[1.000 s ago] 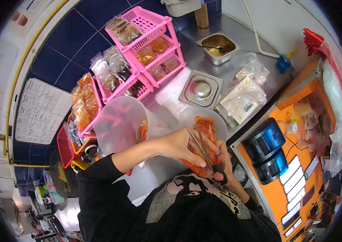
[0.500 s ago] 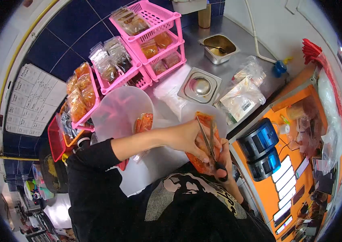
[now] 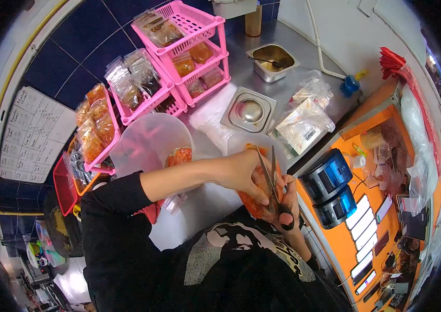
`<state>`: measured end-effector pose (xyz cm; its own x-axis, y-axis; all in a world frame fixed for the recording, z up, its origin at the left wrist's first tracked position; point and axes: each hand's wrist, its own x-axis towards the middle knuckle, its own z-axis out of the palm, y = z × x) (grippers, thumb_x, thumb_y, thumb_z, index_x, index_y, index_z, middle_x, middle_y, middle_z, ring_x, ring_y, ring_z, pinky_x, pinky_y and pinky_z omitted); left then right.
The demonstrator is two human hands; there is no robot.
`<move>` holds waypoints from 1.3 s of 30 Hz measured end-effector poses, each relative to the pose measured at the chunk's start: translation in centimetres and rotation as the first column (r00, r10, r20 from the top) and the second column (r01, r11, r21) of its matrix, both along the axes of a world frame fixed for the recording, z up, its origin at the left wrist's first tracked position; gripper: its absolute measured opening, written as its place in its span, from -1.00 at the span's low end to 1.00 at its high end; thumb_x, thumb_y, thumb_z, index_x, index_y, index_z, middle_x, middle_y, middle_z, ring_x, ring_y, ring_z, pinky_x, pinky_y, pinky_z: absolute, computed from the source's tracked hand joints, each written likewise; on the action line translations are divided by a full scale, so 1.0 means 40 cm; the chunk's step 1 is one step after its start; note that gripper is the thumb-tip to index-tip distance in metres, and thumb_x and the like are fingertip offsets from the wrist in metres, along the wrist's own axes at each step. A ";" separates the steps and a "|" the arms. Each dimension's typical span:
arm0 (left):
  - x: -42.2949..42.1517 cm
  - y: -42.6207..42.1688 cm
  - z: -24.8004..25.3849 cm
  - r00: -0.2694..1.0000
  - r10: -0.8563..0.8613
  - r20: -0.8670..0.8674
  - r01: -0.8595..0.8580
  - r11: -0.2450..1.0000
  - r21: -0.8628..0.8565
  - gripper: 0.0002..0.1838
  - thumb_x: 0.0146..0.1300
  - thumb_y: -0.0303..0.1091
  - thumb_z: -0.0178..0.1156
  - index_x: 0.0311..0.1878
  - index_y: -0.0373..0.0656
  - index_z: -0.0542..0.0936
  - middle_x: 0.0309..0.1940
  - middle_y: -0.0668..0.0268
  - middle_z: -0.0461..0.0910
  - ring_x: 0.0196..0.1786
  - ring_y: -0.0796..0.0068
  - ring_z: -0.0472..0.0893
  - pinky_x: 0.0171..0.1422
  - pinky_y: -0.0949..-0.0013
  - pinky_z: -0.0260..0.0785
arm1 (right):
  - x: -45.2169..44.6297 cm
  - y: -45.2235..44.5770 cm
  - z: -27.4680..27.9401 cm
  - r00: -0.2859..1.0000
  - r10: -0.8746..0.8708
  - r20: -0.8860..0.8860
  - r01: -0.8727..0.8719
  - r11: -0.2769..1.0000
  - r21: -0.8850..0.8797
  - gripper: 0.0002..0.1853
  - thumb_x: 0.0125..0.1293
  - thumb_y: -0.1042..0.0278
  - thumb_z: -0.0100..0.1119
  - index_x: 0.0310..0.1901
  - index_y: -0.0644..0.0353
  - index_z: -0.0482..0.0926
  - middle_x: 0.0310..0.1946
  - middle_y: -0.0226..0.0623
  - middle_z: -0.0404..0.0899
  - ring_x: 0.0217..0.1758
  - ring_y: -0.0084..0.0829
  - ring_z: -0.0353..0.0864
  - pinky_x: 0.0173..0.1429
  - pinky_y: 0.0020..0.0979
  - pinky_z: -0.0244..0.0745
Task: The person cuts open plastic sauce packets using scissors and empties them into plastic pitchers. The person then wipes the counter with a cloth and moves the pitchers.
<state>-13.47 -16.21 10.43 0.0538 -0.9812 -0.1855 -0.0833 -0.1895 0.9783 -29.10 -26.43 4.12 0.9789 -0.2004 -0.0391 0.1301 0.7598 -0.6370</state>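
Note:
A clear plastic bag of orange-red food (image 3: 253,206) is between my hands, close to my chest. My left hand (image 3: 244,176) reaches across from the left and is closed on the bag's upper part. My right hand (image 3: 290,200) grips the bag's right side, with scissors (image 3: 269,179) also in it. The blades point up and away, slightly apart, and the dark and pink handle (image 3: 286,219) hangs low by the palm. Just behind the bag stands a translucent tub (image 3: 277,145). To the left, a larger translucent tub (image 3: 147,136) has another orange-red bag (image 3: 180,156) beside or inside it; I cannot tell which.
Pink stacked baskets (image 3: 195,36) hold packed bags at the back left. A metal lid (image 3: 250,111) and a metal pan (image 3: 274,62) sit on the steel counter. On the right, an orange shelf (image 3: 329,234) carries blue-black devices (image 3: 327,177) and several phones.
The whole view has shifted slightly, so the surroundings appear further left. Both hands keep hold of the bag, and the scissors stay in nearly the same position.

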 end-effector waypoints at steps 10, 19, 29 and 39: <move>0.059 -0.019 -0.045 0.995 0.075 -0.070 -0.066 0.989 0.130 -0.55 -0.18 -0.22 0.43 -0.18 -0.20 0.59 -0.41 0.23 0.63 -0.30 0.53 0.59 -0.22 0.51 0.42 | -0.017 -0.058 0.022 0.998 -0.027 -0.063 0.002 0.929 -0.371 -0.15 -0.15 -0.21 0.37 -0.01 -0.02 0.01 -0.68 -0.38 0.36 -0.78 -0.61 0.27 -0.73 -0.66 0.07; 0.188 0.233 0.131 0.788 -0.126 0.603 0.001 0.979 0.204 -0.66 0.02 -0.17 0.28 -0.26 -0.26 0.60 -0.36 0.11 0.61 -0.26 0.22 0.59 -0.12 0.27 0.39 | -0.013 -0.183 -0.008 0.965 -0.260 -0.020 0.224 0.867 -0.445 -0.37 0.05 -0.08 0.26 0.00 0.08 0.19 -0.64 -0.40 0.36 -0.81 -0.70 0.19 -0.79 -0.70 0.00; 0.347 0.309 -0.387 0.262 -0.829 0.494 0.057 0.524 0.850 -0.58 0.03 -0.06 0.23 -0.10 -0.12 0.60 -0.11 0.13 0.56 -0.05 0.15 0.53 0.03 0.14 0.37 | 0.075 -0.145 -0.020 0.900 -0.411 -0.147 0.256 0.769 -0.586 -0.70 0.35 0.19 -0.12 0.08 0.01 0.27 -0.65 -0.42 0.26 -0.68 -0.64 0.22 -0.66 -0.69 0.09; 0.283 0.376 -0.540 0.223 -0.328 0.918 -0.228 0.898 0.376 -0.76 -0.11 -0.37 0.27 -0.28 -0.12 0.62 -0.33 0.12 0.61 -0.18 0.17 0.60 -0.22 0.21 0.48 | 0.056 -0.153 -0.045 0.872 -0.465 -0.155 0.292 0.747 -0.597 -0.70 0.33 0.24 -0.06 0.08 -0.02 0.27 -0.67 -0.41 0.29 -0.73 -0.62 0.22 -0.68 -0.70 0.10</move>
<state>-2.14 -1.15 -11.19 0.4116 -0.8444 -0.3428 -0.9025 -0.4299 -0.0248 -26.86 -32.54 2.31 0.7795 -0.6232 -0.0627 0.0847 0.2040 -0.9753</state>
